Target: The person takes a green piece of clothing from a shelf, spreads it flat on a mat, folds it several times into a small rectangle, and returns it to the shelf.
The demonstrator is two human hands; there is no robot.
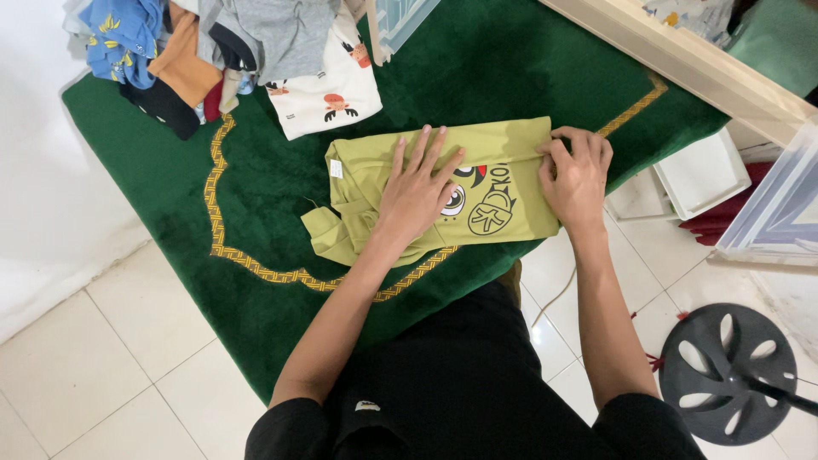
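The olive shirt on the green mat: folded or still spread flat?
Partly folded. The olive shirt lies as a narrow band; left hand presses it flat, right hand pinches its end.

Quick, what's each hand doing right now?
Left hand: open, fingers spread, pressing flat on the olive-green shirt.
Right hand: fingers curled, pinching the shirt's right edge.

Two hands on a folded olive-green shirt

The left hand [419, 189] lies flat on the shirt [503, 145]; the right hand [578, 177] pinches its edge at three o'clock. The shirt rests on a green rug [256, 170], a clothes pile [230, 51] at eleven o'clock.
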